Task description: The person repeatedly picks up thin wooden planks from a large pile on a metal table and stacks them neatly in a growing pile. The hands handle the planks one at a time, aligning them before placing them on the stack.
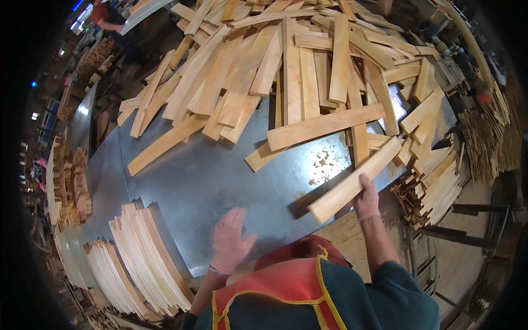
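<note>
My right hand (367,199), in a pale glove, grips a light wooden board (355,179) near its middle. The board is held over the near right edge of the metal table (220,181), tilted up to the right, with its shadow on the surface beside it. My left hand (231,242), gloved too, is held over the table's near edge with fingers stretched out and nothing in it. Beyond the held board, a loose board (325,126) lies across others at the front of a large jumbled pile of boards (242,82).
Neat rows of stacked boards (151,258) stand at the near left. Wood chips (325,164) lie on the table. A bundle of thin strips (432,190) rests at the right beside a dark metal frame (467,234). Another person (107,22) holds a board at the far left.
</note>
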Demonstrator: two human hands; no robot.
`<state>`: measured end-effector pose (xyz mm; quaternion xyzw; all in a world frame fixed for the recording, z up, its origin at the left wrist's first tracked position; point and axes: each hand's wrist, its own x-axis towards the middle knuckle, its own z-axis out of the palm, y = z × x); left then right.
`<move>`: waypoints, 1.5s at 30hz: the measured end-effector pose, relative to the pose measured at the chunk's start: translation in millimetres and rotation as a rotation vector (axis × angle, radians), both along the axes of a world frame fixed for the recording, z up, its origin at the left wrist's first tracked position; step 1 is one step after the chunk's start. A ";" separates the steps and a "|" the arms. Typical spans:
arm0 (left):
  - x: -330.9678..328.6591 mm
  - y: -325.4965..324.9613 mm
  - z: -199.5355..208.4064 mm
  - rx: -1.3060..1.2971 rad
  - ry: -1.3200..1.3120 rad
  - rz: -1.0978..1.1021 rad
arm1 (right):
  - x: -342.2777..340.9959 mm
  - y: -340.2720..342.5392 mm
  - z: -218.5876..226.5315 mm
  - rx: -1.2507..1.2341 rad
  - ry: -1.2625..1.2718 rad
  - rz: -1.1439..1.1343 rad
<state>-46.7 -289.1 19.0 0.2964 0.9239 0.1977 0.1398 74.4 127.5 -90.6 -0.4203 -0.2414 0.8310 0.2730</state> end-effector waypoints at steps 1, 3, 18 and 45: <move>-2.0 10.4 11.5 0.065 -0.145 0.013 | 1.9 -28.7 15.5 -0.108 0.000 0.081; -6.3 28.6 27.4 0.138 -0.309 -0.008 | 8.1 -80.7 23.1 -0.152 0.031 0.399; 17.7 -170.8 -97.1 -0.426 -0.056 0.811 | -187.0 -4.4 -9.1 -0.168 -0.021 0.075; 101.8 -288.4 -73.3 -0.222 0.295 0.798 | -187.8 -92.9 37.9 1.139 -0.274 0.402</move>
